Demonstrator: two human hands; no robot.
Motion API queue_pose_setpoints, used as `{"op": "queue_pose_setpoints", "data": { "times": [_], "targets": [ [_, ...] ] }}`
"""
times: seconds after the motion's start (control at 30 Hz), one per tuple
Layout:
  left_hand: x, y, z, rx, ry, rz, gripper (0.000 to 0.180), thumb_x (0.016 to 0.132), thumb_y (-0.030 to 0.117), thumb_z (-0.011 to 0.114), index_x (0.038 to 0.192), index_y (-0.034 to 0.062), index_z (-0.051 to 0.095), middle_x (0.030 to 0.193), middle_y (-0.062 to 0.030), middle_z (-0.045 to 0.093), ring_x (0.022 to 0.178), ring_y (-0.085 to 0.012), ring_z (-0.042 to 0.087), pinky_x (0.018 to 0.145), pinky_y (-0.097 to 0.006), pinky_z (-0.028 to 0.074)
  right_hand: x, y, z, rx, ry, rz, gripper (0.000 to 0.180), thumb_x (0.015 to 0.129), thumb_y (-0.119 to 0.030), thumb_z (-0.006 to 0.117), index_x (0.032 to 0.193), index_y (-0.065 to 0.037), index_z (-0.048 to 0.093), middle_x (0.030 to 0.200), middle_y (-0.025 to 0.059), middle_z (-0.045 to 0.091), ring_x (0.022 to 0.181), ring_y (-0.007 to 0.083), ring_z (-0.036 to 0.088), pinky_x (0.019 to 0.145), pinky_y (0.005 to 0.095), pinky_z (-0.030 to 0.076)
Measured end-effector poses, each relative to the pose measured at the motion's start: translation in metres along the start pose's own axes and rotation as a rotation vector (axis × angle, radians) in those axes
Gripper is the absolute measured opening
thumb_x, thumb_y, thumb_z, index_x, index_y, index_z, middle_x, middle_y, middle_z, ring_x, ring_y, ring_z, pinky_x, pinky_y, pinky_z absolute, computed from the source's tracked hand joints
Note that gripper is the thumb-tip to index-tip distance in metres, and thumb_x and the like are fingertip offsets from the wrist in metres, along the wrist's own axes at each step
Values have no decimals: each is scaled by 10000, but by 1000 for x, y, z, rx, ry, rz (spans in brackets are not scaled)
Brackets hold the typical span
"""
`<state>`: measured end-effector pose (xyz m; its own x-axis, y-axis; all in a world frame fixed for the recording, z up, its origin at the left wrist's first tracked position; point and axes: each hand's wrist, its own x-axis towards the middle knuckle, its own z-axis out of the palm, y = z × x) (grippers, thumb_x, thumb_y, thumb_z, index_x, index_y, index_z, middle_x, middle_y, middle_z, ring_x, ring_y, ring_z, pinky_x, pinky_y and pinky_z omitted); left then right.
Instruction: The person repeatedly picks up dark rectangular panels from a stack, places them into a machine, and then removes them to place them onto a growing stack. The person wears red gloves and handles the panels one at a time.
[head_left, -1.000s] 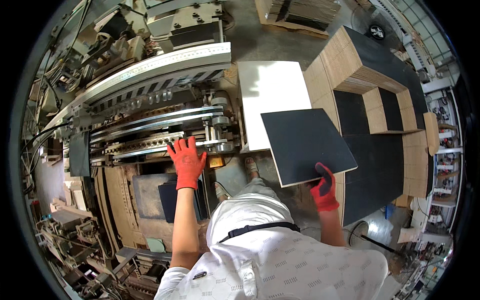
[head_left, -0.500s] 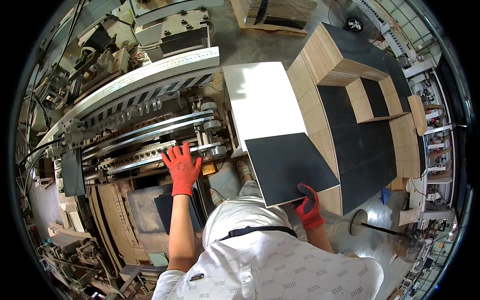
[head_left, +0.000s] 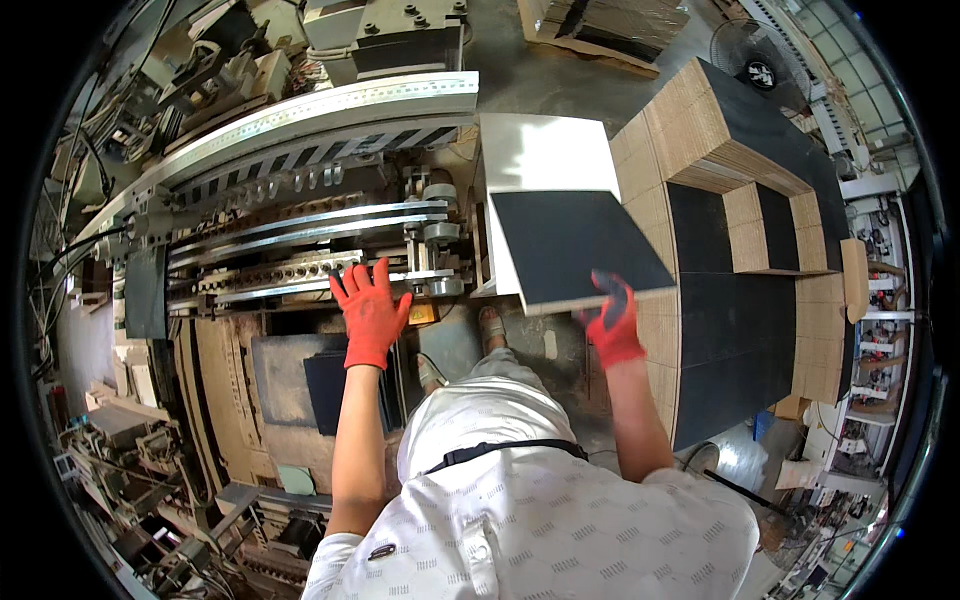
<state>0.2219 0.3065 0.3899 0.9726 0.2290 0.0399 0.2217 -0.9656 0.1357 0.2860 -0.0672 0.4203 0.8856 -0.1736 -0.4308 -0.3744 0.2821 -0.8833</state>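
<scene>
Both my hands wear red gloves. My right hand grips the near edge of a black flat board and holds it level above a white table. My left hand is spread open, fingers apart, hovering just in front of the metal rails of a feeding machine. It holds nothing. A stack of black-faced cardboard sheets stands to the right of the board.
A tall pile of brown cardboard rises at the back right, with a floor fan behind it. Flat cardboard and machine parts crowd the left. A dark sheet lies below my left hand.
The black board has swung left and forward from the stack to over the white table, carried by my right hand. My left hand has stayed near the machine rails.
</scene>
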Motion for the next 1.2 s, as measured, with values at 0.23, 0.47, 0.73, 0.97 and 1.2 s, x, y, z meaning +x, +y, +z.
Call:
{"op": "queue_pose_setpoints", "data": {
  "times": [0.23, 0.47, 0.73, 0.97, 1.2],
  "targets": [
    [4, 2, 0, -23, -1, -18, 775, 820, 449, 803, 1463, 169, 474, 1304, -193, 526, 1339, -414, 444, 1216, -677, 191, 216, -43, 99, 359, -197, 204, 207, 970, -232, 653, 1111, -85, 618, 1101, 107, 576, 807, 321, 622, 669, 441, 584],
    [5, 4, -3, -80, 40, -53, 700, 815, 434, 800, 1414, 177, 546, 1274, -140, 569, 1358, -379, 448, 1210, -678, 195, 201, -25, 99, 431, -278, 73, 338, 975, -265, 670, 1247, -71, 621, 1214, 118, 565, 929, 324, 639, 733, 439, 593],
    [1, 6, 2, -78, 37, -97, 708, 810, 421, 812, 1412, 161, 546, 1301, -158, 550, 1382, -388, 423, 1203, -677, 203, 60, 58, 8, 202, -19, 128, 258, 967, -286, 707, 1193, -162, 696, 1268, -3, 662, 1087, 225, 636, 803, 430, 556],
    [1, 5, 3, -81, 34, -65, 742, 816, 427, 805, 1435, 141, 515, 1321, -191, 551, 1383, -420, 416, 1202, -698, 172, 33, 56, 15, 324, 365, 78, 206, 977, -177, 738, 1130, -164, 601, 1099, 34, 691, 851, 220, 681, 665, 391, 583],
    [0, 5, 3, -37, 57, -48, 770, 809, 441, 806, 1444, 130, 500, 1327, -193, 547, 1344, -407, 444, 1209, -679, 189, 28, 46, -8, 360, 216, 138, 205, 967, -271, 740, 1048, -136, 610, 1021, 42, 657, 802, 225, 664, 647, 399, 551]
  ]
}}
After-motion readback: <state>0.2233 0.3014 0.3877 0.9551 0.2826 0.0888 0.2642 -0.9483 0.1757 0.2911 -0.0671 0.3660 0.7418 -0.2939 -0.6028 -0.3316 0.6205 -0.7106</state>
